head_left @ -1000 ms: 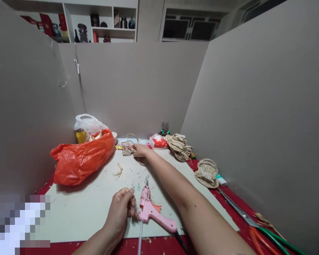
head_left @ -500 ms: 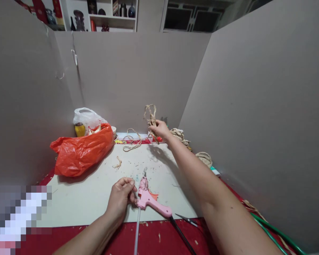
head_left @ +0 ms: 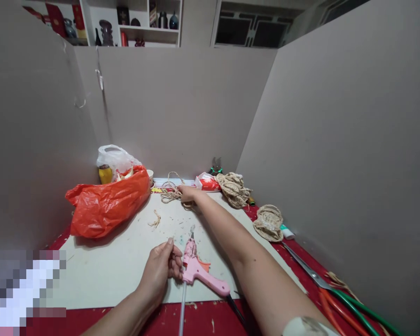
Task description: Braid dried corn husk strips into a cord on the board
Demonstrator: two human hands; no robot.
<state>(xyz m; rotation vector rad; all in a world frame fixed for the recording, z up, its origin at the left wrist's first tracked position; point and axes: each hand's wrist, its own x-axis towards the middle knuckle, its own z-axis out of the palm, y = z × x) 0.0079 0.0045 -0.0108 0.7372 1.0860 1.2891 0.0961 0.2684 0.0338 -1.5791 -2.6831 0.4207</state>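
My left hand [head_left: 162, 269] rests on the pale board [head_left: 105, 266] with its fingertips pinched against the body of a pink glue gun [head_left: 198, 271] that lies on the board. A clear glue stick [head_left: 182, 311] pokes out of the gun toward me. My right hand [head_left: 186, 192] reaches to the far side of the board and lies on a loose tangle of jute twine [head_left: 169, 191], fingers closed on its strands.
An orange plastic bag [head_left: 105, 205] and a white bag [head_left: 115, 159] sit at the left. Woven jute pieces [head_left: 234, 189] [head_left: 268, 222], a red-white packet [head_left: 207, 183], a cup [head_left: 150, 177] and scissors [head_left: 336, 291] lie to the right. Grey partitions enclose the red table [head_left: 210, 322].
My right hand went from the twine up into the air with a bundle of jute, then came back down onto the twine at the board's far edge. My left hand stayed at the glue gun.
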